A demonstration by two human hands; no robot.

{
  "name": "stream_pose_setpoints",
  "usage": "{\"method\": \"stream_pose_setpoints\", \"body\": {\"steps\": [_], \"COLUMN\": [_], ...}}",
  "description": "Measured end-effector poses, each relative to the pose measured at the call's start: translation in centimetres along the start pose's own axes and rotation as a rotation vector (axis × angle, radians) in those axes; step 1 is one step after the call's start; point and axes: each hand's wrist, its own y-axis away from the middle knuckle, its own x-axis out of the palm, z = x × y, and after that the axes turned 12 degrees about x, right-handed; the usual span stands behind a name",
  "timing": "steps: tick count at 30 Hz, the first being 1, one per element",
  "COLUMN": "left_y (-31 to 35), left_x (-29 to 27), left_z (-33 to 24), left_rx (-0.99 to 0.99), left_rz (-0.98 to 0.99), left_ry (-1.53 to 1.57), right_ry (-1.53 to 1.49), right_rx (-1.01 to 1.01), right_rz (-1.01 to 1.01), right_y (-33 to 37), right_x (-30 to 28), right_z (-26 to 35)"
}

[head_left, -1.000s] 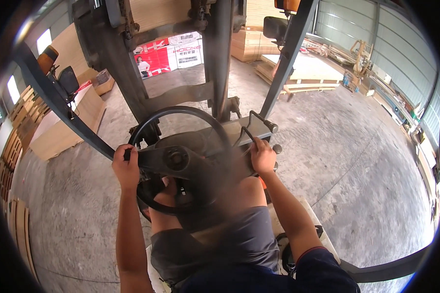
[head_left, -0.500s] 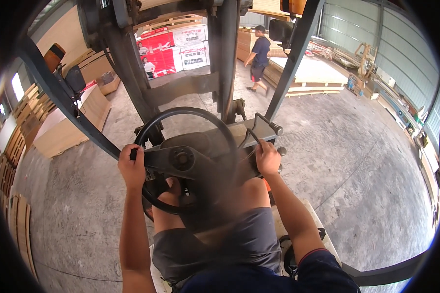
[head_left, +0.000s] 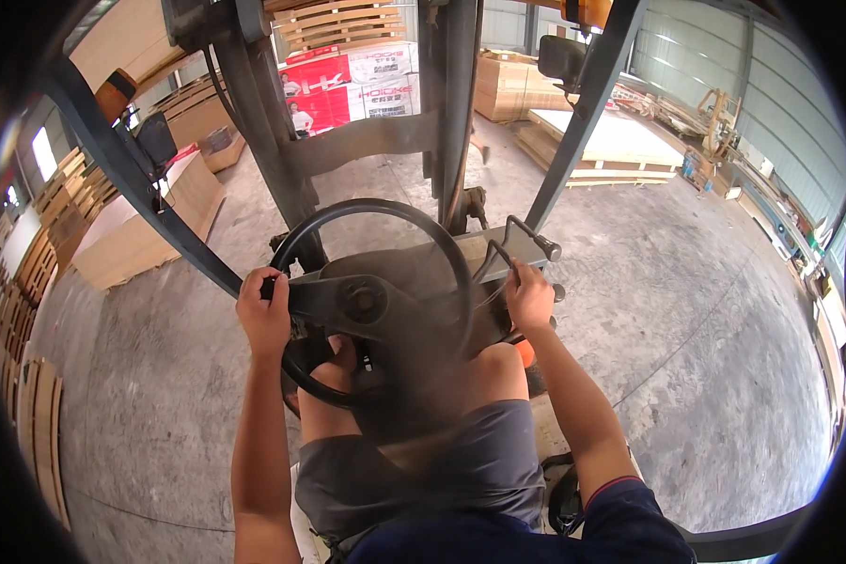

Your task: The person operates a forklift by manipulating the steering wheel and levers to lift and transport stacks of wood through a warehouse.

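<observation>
My left hand (head_left: 264, 312) is closed round a dark knob on the left rim of a black steering wheel (head_left: 365, 299). On the right, my right hand (head_left: 530, 297) has its fingers wrapped round one of several bent black control levers (head_left: 509, 231), beside the wheel. The grip itself is partly hidden under the fingers. Beyond the wheel stands the dark mast of a forklift, with a crosspiece (head_left: 362, 143) between its uprights. A blurry dark smear covers the lower right of the wheel.
Wrapped red and white packs (head_left: 348, 89) stand ahead beyond the mast. Board stacks lie at left (head_left: 150, 221) and at right on a pallet (head_left: 620, 141). Wooden pallets (head_left: 42, 258) line the far left. A person's part (head_left: 480, 148) shows beside the mast; the rest is hidden.
The crosspiece in the mast has risen. The walking person has moved left and is mostly behind the mast. My hands keep their places on the wheel knob and lever; the view has shifted slightly.
</observation>
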Motion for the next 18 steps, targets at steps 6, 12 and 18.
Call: {"method": "stream_pose_setpoints", "body": {"steps": [6,12,18], "left_y": [-0.3,-0.1,-0.1], "left_x": [-0.1,-0.1,-0.2], "left_z": [-1.1,-1.0,-1.3], "left_rx": [0.028,0.056,0.033], "left_rz": [0.003,-0.027,-0.035], "left_ry": [-0.047,-0.027,-0.022], "right_ry": [0.018,0.018,0.026], "right_rx": [0.013,0.036,0.022], "right_rz": [0.024,0.048,0.033], "right_y": [-2.0,-2.0,-1.8], "right_x": [0.4,0.2,0.0], "right_z": [0.8,0.9,1.2]}}
